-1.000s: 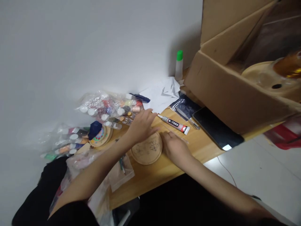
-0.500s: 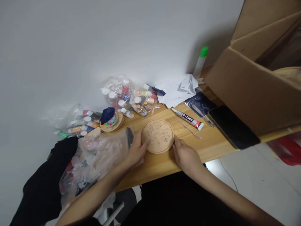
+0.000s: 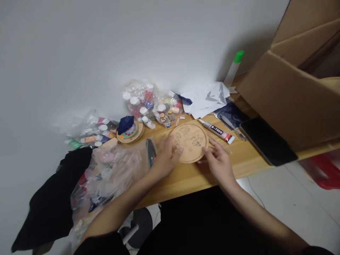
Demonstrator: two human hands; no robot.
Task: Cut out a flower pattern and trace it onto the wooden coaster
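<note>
A round wooden board (image 3: 189,144) with a raised rim and dark line drawings of flowers and leaves is between my hands, over the front of the table. My left hand (image 3: 168,156) grips its left edge, the thumb resting on the drawn face. At the lower right edge my right hand (image 3: 216,156) holds it, thumb on top and fingers partly hidden underneath. Just right of the board lies a glue tube (image 3: 217,131) marked B-7000. Two small cork-topped bottles (image 3: 165,120) stand behind it.
Bags of paint bottles (image 3: 140,101) line the wall. A painted round wooden piece (image 3: 135,132) sits left, near a plastic bag (image 3: 108,170). On the right are a black phone (image 3: 268,141), a cardboard box (image 3: 289,102), crumpled white paper (image 3: 205,99) and a green-capped bottle (image 3: 233,69).
My right hand has shifted its grip, with its fingers now reaching around and under the board's right edge. The board looks slightly raised and tilted. The whole view has shifted a little.
</note>
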